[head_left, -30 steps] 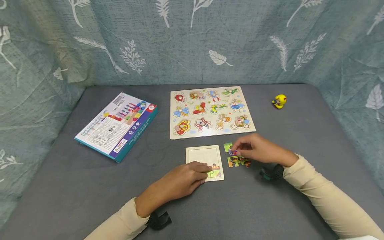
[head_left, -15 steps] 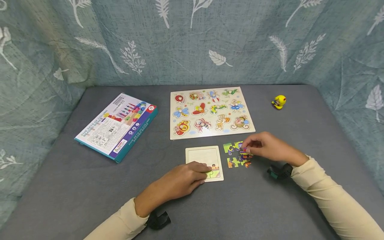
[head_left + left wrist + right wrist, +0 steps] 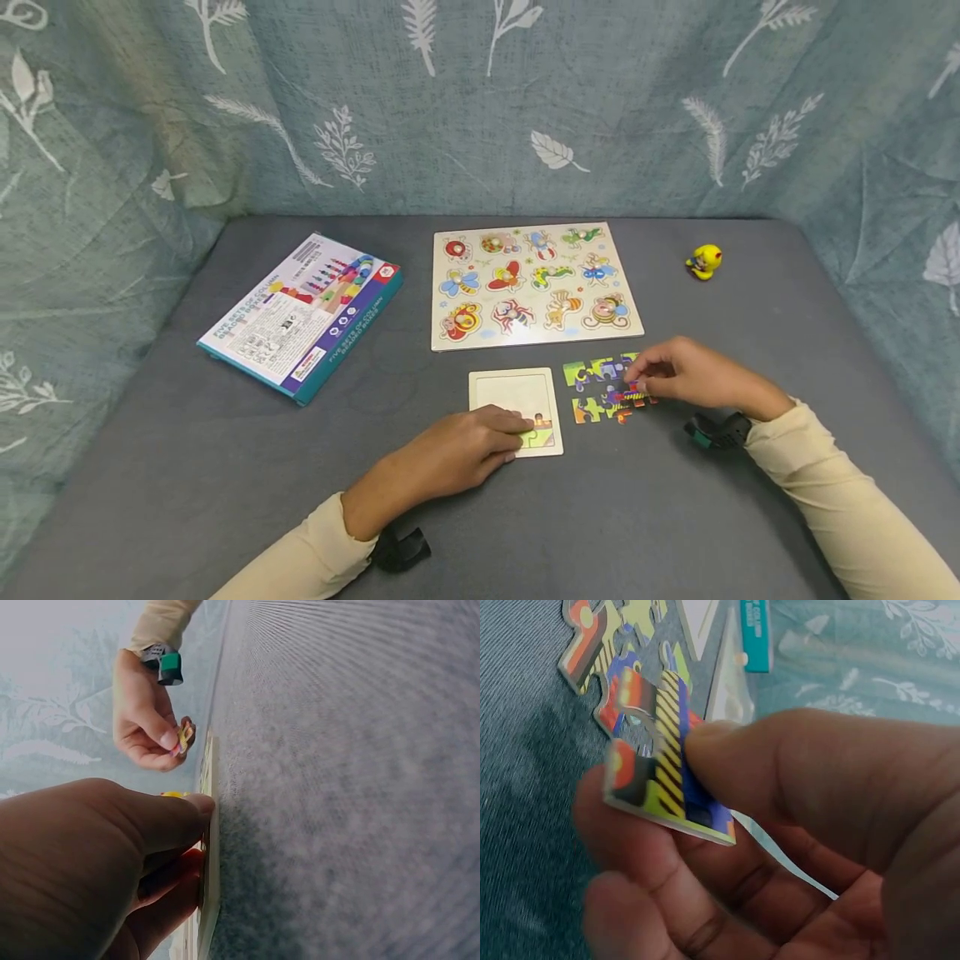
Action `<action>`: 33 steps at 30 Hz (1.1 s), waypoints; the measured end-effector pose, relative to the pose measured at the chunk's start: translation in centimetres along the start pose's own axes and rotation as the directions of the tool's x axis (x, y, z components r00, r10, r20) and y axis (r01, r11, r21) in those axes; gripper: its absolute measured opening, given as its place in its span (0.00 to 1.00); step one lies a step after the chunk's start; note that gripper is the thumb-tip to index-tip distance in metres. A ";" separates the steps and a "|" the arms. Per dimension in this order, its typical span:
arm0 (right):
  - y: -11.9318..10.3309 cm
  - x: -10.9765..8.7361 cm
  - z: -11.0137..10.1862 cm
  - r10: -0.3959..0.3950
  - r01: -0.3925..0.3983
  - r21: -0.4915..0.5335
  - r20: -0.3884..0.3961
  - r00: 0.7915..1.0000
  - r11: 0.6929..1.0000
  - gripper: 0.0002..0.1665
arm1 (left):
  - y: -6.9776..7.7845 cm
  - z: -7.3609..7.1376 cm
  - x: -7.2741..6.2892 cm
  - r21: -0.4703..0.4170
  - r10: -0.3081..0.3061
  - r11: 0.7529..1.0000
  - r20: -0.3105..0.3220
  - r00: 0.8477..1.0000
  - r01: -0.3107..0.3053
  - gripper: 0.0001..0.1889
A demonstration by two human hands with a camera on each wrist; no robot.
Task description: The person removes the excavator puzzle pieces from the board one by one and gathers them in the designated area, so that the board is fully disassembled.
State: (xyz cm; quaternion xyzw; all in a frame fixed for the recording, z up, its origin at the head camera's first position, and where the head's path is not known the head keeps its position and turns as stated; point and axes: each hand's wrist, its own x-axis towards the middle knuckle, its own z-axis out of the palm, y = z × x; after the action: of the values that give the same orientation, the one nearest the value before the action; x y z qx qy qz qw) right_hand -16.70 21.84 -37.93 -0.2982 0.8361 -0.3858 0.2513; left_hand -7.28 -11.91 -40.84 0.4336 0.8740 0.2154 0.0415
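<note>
Head view: the left hand (image 3: 471,438) rests on a small tray (image 3: 512,377), fingers close together and lying on its lower part, where a fitted piece (image 3: 542,437) shows beside the fingertips. Left wrist view has the thumb apart from the fingers, touching the tray too. The right hand (image 3: 686,380) pinches a striped piece (image 3: 673,754) between thumb and fingers, tilted and held off the table (image 3: 600,517). Loose pieces (image 3: 588,410) lie below it in two rough rows, just right of the tray; the right hand hides some of them. Beyond the tray lies an insect board (image 3: 483,309), with a box (image 3: 300,321) to its left and a yellow duck (image 3: 705,262) to its right. Patterned cloth (image 3: 465,133) hangs behind the table
</note>
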 end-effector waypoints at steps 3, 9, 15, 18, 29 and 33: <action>0.2 -0.3 -0.1 0.001 -0.001 0.011 0.015 1.000 1.000 0.08 | 0.0 0.0 0.0 0.004 0.002 1.000 0.004 1.000 -0.002 0.13; 0.5 -0.4 -0.2 -0.002 0.002 -0.004 0.031 1.000 1.000 0.08 | -0.1 0.1 0.0 0.006 0.039 0.999 -0.021 0.999 -0.038 0.12; 0.7 -0.3 -0.2 -0.006 0.006 -0.013 0.042 0.999 1.000 0.07 | -0.1 -0.1 0.0 -0.003 0.030 1.000 -0.008 1.000 -0.030 0.12; 0.7 -0.4 -0.2 0.010 -0.008 -0.033 0.047 0.999 0.999 0.07 | -0.1 0.0 0.0 -0.012 0.030 0.999 -0.010 0.999 -0.030 0.12; 0.4 0.1 -0.3 -0.019 0.029 -0.122 0.077 0.997 0.992 0.07 | -0.1 -0.1 -0.1 -0.012 0.042 0.999 -0.014 0.999 -0.042 0.12; 0.3 0.1 -0.5 -0.038 0.048 -0.181 0.058 0.998 0.982 0.07 | -0.1 -0.1 0.0 -0.015 0.046 0.999 -0.017 0.999 -0.046 0.12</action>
State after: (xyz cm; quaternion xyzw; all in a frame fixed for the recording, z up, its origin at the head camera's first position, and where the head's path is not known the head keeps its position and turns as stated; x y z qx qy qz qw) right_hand -17.22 22.19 -37.86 -0.3482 0.8542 -0.3047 0.2372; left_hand -7.40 -12.05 -40.79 0.4514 0.8624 0.2266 0.0324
